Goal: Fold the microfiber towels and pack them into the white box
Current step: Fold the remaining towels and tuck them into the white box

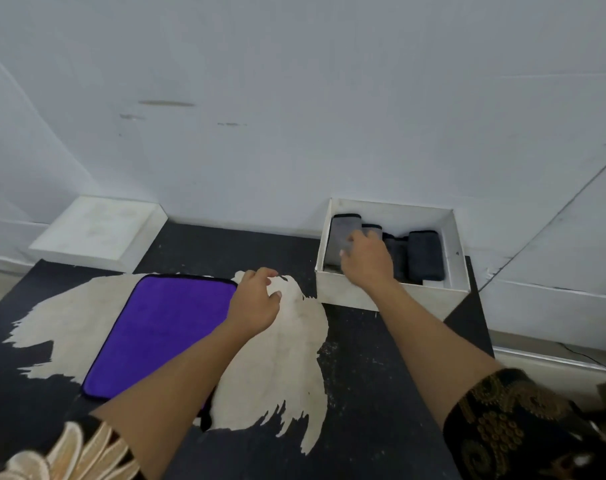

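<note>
Both forearms reach out over the black surface (381, 358), whose coating is worn away to a pale, ragged patch in the middle. The left hand (254, 299) sits low at the far right corner of the purple towel (159, 327), wrist straight, knuckles up, its fingers loosely curled toward the right with nothing between them. The towel lies spread flat and unfolded on the pale patch, its dark edging showing all round, and the left forearm crosses its near right corner. The right arm stretches further, angled forward over the front wall of the white box (346, 292), which stands at the far right of the surface against the wall. The right hand (367, 258) is down inside the box with its fingers bent onto a light grey folded towel (341, 233) at the left end. From here I cannot tell whether it grips that towel or only presses on it. More folded towels stand packed in a row beside it, the dark grey one (426, 254) furthest right. A white lid (97, 230) lies at the far left.
</note>
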Available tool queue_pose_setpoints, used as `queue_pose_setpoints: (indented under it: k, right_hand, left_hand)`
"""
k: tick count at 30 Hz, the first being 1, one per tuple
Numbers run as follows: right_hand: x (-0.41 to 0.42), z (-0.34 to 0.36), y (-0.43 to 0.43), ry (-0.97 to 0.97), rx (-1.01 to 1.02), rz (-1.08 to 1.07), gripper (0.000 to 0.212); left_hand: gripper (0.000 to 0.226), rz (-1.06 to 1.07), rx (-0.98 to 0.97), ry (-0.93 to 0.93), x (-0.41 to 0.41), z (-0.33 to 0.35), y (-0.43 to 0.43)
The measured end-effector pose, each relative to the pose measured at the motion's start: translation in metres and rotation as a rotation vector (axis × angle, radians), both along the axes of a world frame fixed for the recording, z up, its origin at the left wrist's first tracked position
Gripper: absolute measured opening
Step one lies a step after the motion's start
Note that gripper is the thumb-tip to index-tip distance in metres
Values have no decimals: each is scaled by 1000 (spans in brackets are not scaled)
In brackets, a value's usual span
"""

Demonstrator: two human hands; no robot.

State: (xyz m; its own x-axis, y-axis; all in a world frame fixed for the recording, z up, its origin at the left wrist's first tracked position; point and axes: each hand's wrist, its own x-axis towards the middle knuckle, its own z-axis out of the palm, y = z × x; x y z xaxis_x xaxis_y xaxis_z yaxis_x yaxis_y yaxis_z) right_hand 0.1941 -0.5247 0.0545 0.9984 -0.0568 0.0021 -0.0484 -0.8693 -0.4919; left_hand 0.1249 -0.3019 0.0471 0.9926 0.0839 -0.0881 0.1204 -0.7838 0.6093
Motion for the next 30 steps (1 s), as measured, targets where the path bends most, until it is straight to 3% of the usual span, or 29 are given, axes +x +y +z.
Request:
queue_pose_setpoints:
  k: [7,19,26,30]
  right_hand:
    - [-89,-2,89,-157,33,-123,36]
    - [-182,-58,264,121,87,-139,42]
    - [-197,-79,305,228,41,-61,45]
    - [-213,-98,314,348,-29,40,41]
  left_hand:
    - [49,-116,77,-13,-19,-2,67]
    - [59,-43,213,237,-78,-55,261]
    - [51,20,330,439,-102,-78,324]
    - [49,-7,296,538,-109,-88,339]
